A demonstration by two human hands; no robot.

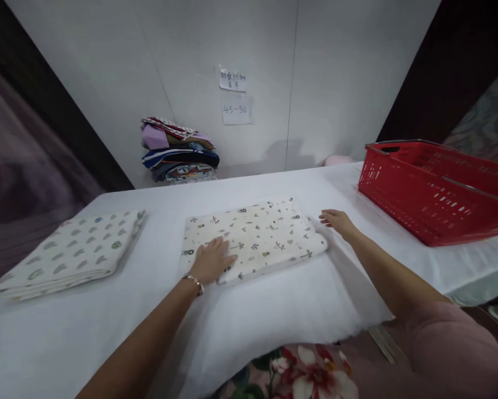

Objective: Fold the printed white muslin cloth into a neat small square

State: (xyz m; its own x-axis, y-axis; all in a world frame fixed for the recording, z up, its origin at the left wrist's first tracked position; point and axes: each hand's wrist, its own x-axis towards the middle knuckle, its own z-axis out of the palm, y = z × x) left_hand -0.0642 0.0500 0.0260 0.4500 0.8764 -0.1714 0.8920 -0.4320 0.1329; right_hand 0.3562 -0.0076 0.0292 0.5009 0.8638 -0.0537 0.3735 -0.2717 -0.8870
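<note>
A cream cloth [265, 235] with small printed figures lies folded into a flat rectangle on the white-covered table. My left hand [214, 260] rests flat on its left part, fingers spread, with a bracelet at the wrist. Just beyond the cloth's right edge is my right hand [335, 219], its fingers stretched out toward the left and holding nothing visible. A small gap shows between that hand and the cloth. Off to the left, a second folded cloth [76, 249], white with grey and green shapes, lies by itself.
A red plastic basket [415, 202] with metal handles stands at the right on the white tablecloth [290, 310]. Behind the table's far edge is a stack of folded fabrics [180, 152]. Two handwritten paper signs [236, 109] hang on the wall.
</note>
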